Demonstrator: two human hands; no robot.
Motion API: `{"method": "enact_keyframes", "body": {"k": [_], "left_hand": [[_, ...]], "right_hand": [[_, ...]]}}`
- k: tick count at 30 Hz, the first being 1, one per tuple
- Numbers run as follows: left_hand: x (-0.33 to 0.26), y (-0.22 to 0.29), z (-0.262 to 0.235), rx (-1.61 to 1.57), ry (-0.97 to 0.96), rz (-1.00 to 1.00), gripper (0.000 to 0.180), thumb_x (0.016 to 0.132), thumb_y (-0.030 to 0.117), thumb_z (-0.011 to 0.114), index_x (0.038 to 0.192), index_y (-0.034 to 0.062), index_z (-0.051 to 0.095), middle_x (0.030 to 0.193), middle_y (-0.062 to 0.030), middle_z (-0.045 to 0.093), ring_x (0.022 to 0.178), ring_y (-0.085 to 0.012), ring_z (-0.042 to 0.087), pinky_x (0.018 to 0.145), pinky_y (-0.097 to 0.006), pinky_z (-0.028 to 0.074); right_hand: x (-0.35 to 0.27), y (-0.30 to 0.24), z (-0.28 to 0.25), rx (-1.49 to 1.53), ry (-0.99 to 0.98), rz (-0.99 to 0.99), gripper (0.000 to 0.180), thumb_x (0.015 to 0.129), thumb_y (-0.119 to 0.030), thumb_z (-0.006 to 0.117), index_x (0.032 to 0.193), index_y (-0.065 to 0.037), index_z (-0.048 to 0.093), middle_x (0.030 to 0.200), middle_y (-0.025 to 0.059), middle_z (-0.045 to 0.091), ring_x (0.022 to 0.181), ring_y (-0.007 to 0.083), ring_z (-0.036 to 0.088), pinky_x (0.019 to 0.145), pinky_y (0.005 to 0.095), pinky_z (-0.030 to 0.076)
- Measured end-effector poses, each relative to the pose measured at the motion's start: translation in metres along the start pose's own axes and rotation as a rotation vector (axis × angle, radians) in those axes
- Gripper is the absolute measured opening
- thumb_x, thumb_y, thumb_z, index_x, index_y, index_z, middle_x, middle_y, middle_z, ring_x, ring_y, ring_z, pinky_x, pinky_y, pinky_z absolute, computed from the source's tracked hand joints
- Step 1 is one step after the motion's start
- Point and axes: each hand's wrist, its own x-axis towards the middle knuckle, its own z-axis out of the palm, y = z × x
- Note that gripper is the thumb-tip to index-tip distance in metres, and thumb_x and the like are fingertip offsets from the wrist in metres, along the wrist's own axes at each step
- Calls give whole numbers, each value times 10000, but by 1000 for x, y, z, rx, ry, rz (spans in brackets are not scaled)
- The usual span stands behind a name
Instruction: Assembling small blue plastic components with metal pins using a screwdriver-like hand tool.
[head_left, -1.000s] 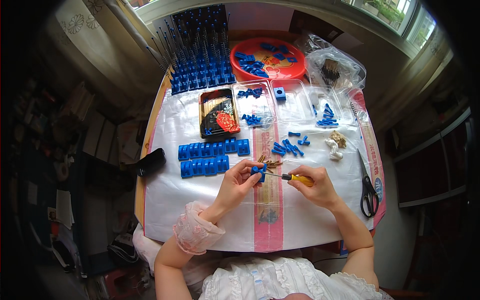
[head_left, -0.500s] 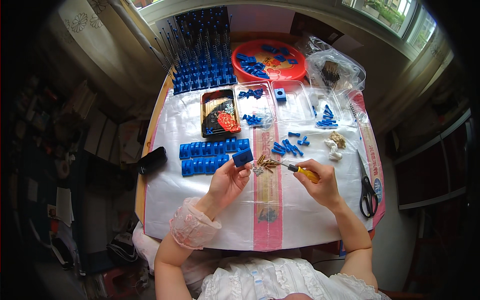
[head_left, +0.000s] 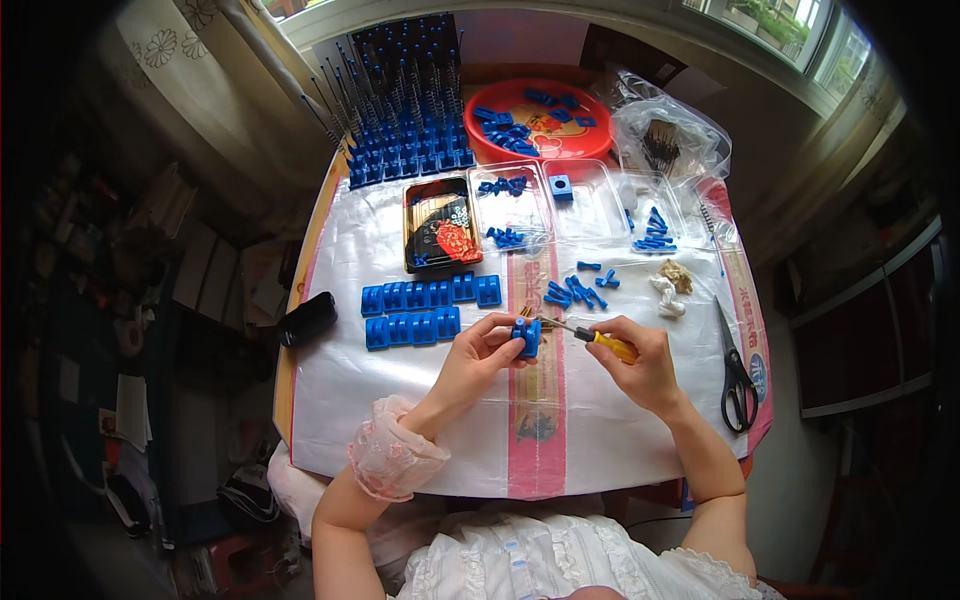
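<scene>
Between its thumb and fingers my left hand grips a small blue plastic part, which is held up over the striped sheet. A screwdriver with a yellow and black handle lies in my right hand, its shaft pointing left toward the blue part. The tip comes close to that part; I cannot tell if they touch. Brass-coloured pins lie just behind the blue part, which partly hides them. Two rows of blue blocks stand left of my left hand. Loose blue levers lie beyond the screwdriver.
At the back are a rack of blue pieces with springs, a red basin and a plastic bag. Nearer stand a black tray and clear trays. Scissors lie right, a black case left.
My left hand has moved right and slightly down, bringing the blue part to the screwdriver's tip and turning it. My right hand has stayed nearly still.
</scene>
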Motion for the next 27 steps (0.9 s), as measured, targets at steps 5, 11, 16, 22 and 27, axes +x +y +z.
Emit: {"method": "enact_keyframes", "body": {"k": [5,11,16,22,27], "left_hand": [[1,0,-3,6,-6,2,306,993,112,607,1289,42,580,1096,-101,711,935,-166,700,818,-286,569],[2,-2,-5,-19,27,12,294,1002,113,587,1288,43,585,1104,-101,706,989,-151,683,832,-296,571],[1,-3,-5,-42,33,-3,288,1005,103,576,1284,29,582,1104,-111,702,996,-152,676,836,-301,573],[2,-5,-8,-79,43,-43,295,1000,105,585,1276,4,574,1085,-132,698,964,-158,681,819,-300,576],[2,-4,-8,-78,56,-70,294,999,105,583,1271,-7,571,1082,-140,695,945,-162,684,796,-299,579]], "right_hand": [[-1,-2,0,-117,-66,-110,171,804,-138,791,924,-41,717,762,116,712,643,254,698,583,318,524],[0,-1,-2,-193,-55,-161,178,790,-146,799,911,-42,717,785,107,721,662,249,706,597,323,536],[0,2,0,-202,-56,-204,182,782,-149,804,902,-44,716,804,98,728,671,245,707,595,325,537],[0,1,0,-239,-42,-234,180,779,-156,809,889,-53,711,804,86,731,664,234,706,586,317,532],[0,2,0,-233,-25,-244,183,778,-157,810,893,-57,709,797,80,730,655,227,704,578,313,527]]}}
